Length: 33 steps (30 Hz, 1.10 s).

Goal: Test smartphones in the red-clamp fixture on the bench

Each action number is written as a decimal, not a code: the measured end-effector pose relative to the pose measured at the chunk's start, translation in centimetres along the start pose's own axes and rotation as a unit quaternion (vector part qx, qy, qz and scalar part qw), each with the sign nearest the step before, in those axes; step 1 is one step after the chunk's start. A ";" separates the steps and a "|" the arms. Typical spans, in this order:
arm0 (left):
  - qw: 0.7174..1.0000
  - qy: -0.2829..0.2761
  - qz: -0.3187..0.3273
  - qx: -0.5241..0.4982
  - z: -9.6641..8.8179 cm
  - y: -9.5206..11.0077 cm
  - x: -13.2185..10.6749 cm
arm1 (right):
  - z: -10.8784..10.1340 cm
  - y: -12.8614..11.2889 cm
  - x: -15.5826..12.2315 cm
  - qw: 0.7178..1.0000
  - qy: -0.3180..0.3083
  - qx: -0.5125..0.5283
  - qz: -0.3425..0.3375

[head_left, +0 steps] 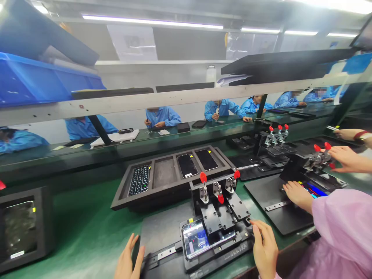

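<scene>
In front of me a smartphone (195,239) with a lit, reflective screen lies face up in a black clamping fixture (213,248). The fixture's toggle clamps (218,190) have red tips; two levers stand up and the middle one points down. Black pressing blocks (223,217) cover the phone's right part. My left hand (129,259) is open, thumb and fingers apart, beside the left edge of the fixture's base plate (159,228). My right hand (266,248) is at the fixture's right side, thumb and forefinger closed together at its edge; what they pinch is too small to make out.
Behind the fixture stands a black foam tray (165,197) with several phones. Another foam tray (43,232) holds a phone at left. A pink-sleeved co-worker's hands (298,195) work at a neighbouring fixture (270,193) at right. A shelf beam (186,91) crosses above; blue-clad people sit beyond.
</scene>
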<state>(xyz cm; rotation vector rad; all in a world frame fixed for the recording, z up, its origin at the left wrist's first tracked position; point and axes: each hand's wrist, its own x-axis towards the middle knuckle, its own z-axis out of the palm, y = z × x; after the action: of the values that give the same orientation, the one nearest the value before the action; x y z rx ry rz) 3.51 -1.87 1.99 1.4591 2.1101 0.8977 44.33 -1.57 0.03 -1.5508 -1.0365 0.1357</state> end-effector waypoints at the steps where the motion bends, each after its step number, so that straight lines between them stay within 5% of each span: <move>1: 1.000 0.000 0.000 -0.001 0.0 0.0 0.0 | 0.0 0.0 0.0 1.000 -0.002 0.001 -0.001; 33: 1.000 0.004 0.016 -0.008 -0.2 1.0 -0.9 | -0.1 -0.4 0.2 1.000 0.003 -0.001 -0.022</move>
<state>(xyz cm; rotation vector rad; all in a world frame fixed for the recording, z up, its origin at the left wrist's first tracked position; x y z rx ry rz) 4.36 -2.50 2.80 1.4875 2.0869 0.9305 44.31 -1.58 0.55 -1.5289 -1.0653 0.0985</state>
